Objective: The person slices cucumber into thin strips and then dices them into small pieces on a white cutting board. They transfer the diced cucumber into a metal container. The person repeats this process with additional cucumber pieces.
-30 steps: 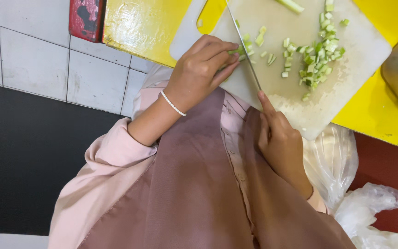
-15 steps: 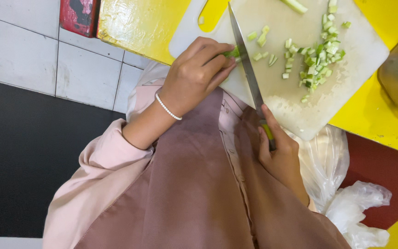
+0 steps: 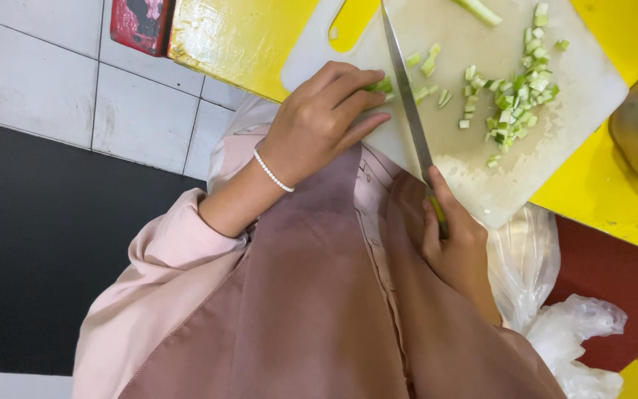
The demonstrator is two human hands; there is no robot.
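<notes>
On top of the glossy yellow table (image 3: 245, 37), at 12 o'clock in the view, lies one pale, scuffed plastic cutting board (image 3: 555, 155) with a rounded handle cut-out. One long steel-bladed knife (image 3: 406, 96) stands edge-down on the board, its blade running from 12 o'clock toward 6 o'clock. The right hand (image 3: 455, 244) is wrapped shut around the knife handle at the board's near edge, index finger extended along the spine. The left hand (image 3: 319, 122), at 10 o'clock from the right hand, is curled with fingers pressed together, fingertips pinning a short pale green vegetable stick (image 3: 379, 85) against the board, just beside the blade. One white beaded bracelet (image 3: 273, 171) circles the left wrist. Small diced green pieces (image 3: 515, 103), too many to count, lie scattered at 1 o'clock from the blade. One further uncut green strip (image 3: 478, 10) rests at the board's far edge. Crinkled clear plastic bags (image 3: 555, 310) sit at 5 o'clock; the count cannot be told
</notes>
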